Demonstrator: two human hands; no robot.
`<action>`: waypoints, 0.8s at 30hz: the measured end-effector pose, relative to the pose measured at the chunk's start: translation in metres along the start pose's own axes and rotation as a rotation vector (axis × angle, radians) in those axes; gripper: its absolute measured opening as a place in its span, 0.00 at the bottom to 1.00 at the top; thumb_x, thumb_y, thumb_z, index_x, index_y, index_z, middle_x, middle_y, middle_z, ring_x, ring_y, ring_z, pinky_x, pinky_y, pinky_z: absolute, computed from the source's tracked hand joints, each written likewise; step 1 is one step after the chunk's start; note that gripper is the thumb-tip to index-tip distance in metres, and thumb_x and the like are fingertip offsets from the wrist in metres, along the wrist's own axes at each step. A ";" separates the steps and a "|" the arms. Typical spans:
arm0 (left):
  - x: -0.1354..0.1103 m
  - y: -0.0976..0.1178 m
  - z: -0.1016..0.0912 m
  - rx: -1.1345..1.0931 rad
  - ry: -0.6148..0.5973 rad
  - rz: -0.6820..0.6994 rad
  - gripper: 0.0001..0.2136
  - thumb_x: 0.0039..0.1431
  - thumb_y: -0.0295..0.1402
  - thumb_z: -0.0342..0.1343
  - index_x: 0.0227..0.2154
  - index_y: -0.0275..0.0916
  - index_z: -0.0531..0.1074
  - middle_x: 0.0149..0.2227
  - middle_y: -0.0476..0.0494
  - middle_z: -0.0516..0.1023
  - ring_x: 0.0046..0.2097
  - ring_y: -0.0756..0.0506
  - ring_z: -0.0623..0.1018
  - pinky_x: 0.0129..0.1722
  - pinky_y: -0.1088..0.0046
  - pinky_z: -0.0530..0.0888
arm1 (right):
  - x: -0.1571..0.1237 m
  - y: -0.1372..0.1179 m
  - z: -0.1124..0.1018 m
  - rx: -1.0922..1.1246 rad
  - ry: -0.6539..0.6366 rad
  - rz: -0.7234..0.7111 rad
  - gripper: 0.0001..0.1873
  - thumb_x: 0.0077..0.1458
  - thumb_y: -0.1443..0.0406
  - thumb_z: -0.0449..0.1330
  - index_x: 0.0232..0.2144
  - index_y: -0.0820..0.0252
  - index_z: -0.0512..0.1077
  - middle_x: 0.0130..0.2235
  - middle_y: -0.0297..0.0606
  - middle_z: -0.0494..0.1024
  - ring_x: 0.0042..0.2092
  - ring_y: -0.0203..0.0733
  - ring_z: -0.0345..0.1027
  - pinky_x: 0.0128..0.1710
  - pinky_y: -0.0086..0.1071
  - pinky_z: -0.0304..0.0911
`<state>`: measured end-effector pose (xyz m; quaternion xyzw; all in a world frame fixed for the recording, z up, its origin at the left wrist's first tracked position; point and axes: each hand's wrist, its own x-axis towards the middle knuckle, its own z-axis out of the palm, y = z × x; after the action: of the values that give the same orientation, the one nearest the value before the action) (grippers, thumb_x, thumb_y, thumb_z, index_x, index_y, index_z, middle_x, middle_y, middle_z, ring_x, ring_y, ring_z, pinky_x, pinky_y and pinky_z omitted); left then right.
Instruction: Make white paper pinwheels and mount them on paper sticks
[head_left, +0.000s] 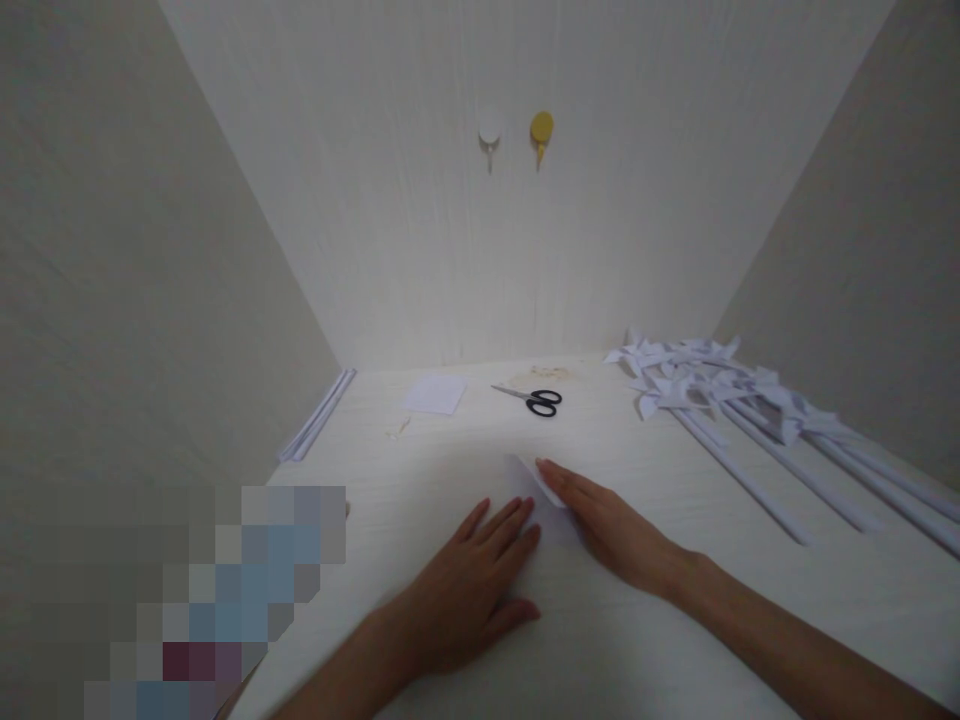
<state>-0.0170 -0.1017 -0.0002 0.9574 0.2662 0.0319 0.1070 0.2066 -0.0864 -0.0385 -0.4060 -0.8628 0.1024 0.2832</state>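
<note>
A small piece of white paper (539, 482) lies on the white tabletop between my hands, with one side raised as a folded flap. My right hand (600, 515) has its fingers pressed together along the flap's right side, covering part of the paper. Close by, my left hand (484, 580) lies flat with its fingers stretched out and the thumb apart; its fingertips reach the paper's left side. Beyond the hands are scissors (534, 398) with black handles and a square white sheet (435, 394).
Several white paper pinwheels (697, 385) on rolled paper sticks are piled at the right. Rolled paper sticks (319, 415) lie at the left edge. Thin pale bands (551, 373) sit near the back wall, which bears a white hook (490, 135) and a yellow hook (541, 130).
</note>
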 end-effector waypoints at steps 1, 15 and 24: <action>0.000 0.000 0.000 0.000 0.002 -0.003 0.27 0.57 0.44 0.38 0.57 0.37 0.46 0.61 0.36 0.45 0.61 0.42 0.44 0.58 0.56 0.46 | -0.001 -0.002 0.000 -0.019 -0.035 -0.015 0.35 0.48 0.79 0.42 0.58 0.59 0.44 0.59 0.40 0.52 0.58 0.38 0.46 0.56 0.38 0.50; 0.001 0.003 -0.003 0.023 -0.067 -0.056 0.27 0.57 0.46 0.37 0.58 0.42 0.42 0.61 0.37 0.45 0.61 0.42 0.43 0.58 0.55 0.47 | 0.007 -0.012 -0.018 0.015 -0.163 -0.013 0.22 0.58 0.67 0.41 0.55 0.62 0.53 0.58 0.40 0.54 0.59 0.35 0.44 0.57 0.36 0.49; -0.003 0.004 -0.004 -0.005 -0.067 -0.048 0.27 0.57 0.44 0.41 0.57 0.37 0.46 0.61 0.39 0.44 0.61 0.44 0.43 0.59 0.59 0.47 | 0.003 -0.017 -0.019 -0.185 -0.268 -0.123 0.28 0.53 0.72 0.45 0.57 0.71 0.46 0.60 0.46 0.46 0.61 0.38 0.35 0.58 0.37 0.47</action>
<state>-0.0178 -0.1058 0.0043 0.9510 0.2852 -0.0021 0.1193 0.2050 -0.0960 -0.0148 -0.3597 -0.9217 0.0583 0.1328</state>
